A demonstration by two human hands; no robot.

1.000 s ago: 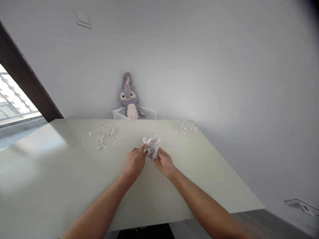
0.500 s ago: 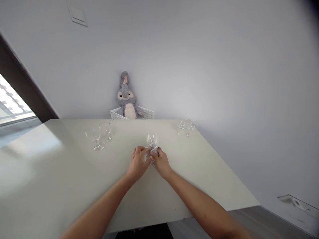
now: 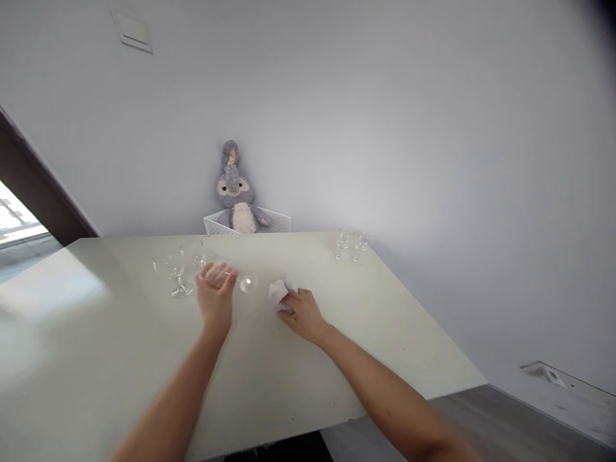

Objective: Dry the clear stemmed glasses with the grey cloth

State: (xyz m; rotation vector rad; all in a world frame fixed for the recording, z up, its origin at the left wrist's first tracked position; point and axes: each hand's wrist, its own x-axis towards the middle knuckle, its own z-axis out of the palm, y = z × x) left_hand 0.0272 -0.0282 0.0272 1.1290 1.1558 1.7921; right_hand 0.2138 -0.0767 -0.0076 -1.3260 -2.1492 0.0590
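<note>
My left hand (image 3: pixel 216 292) is closed around the bowl of a clear stemmed glass. The glass is tipped sideways, and its round foot (image 3: pixel 248 282) points to the right. Part of the bowl is hidden by my fingers. A crumpled white cloth (image 3: pixel 278 293) is pinched in my right hand (image 3: pixel 303 314), just above the tabletop and apart from the glass. Left of my left hand stands another clear stemmed glass (image 3: pixel 177 273), upright, with a further one (image 3: pixel 192 250) behind it.
Several clear stemmed glasses (image 3: pixel 350 242) are grouped at the back right of the pale table (image 3: pixel 269 385). Beyond the back edge, a grey plush toy (image 3: pixel 243 199) sits in a white perforated basket (image 3: pixel 282 222) against the wall.
The glass that stood upright between both hands has moved left in my left hand and tipped sideways. My right hand stays near the middle with the cloth, now off the glass.
</note>
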